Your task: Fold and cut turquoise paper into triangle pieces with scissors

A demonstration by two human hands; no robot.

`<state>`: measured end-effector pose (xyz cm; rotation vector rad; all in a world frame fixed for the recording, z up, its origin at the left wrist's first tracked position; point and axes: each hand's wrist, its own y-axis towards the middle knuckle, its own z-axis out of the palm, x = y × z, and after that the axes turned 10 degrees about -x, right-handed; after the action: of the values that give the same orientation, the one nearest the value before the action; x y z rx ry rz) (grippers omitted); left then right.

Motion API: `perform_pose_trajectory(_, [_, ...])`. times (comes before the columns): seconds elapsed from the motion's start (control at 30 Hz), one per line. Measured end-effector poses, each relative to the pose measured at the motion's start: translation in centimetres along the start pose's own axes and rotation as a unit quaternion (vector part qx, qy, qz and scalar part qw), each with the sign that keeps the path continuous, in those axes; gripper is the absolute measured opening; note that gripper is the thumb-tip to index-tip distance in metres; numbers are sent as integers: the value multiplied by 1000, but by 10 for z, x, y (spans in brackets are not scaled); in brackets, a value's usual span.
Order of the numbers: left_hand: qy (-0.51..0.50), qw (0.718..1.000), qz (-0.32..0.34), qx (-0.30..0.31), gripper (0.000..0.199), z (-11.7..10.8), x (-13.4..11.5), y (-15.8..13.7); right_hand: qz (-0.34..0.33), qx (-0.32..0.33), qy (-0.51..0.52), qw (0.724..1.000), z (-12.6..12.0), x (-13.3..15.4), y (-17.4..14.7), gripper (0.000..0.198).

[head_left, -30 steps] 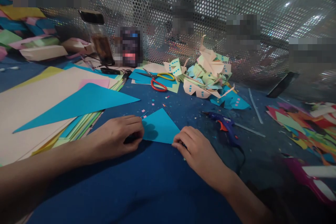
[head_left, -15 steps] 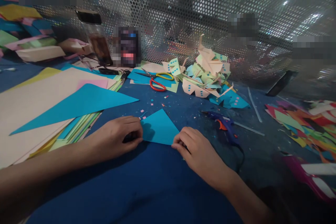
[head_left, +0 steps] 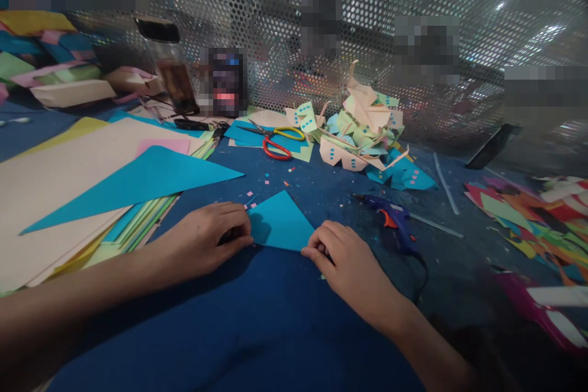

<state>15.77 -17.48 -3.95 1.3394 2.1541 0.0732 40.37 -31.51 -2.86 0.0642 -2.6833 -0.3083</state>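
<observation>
A blue paper triangle lies before me on the dark blue table, its peak pointing away. My left hand pinches its left corner between thumb and curled fingers. At the right corner, my right hand has thumb and fingers closed on the paper edge. Both corners are hidden under my fingertips. A larger blue folded paper rests on a stack of coloured sheets left of my hands. Tiny paper bits are scattered just beyond the triangle.
Scissors with red and yellow handles lie on paper at the back. Behind my right hand are a blue glue gun and a heap of folded paper pieces. Paper scraps spread at right. A bottle stands by the perforated metal panel.
Hardly anything differs. Both hands keep hold of the triangle's corners, with the fingertips shifted very slightly. The view has moved a little.
</observation>
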Motion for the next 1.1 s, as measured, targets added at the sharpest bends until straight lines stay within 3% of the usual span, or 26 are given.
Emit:
perform_pose_trajectory(0.47, [1, 1000, -17, -1, 14, -2, -4, -1, 20, 3, -12, 1000, -1, 2, 1, 20])
perform_pose_trajectory(1.1, [27, 994, 98, -30, 27, 3, -3, -4, 33, -6, -2, 999, 3, -2, 1, 16])
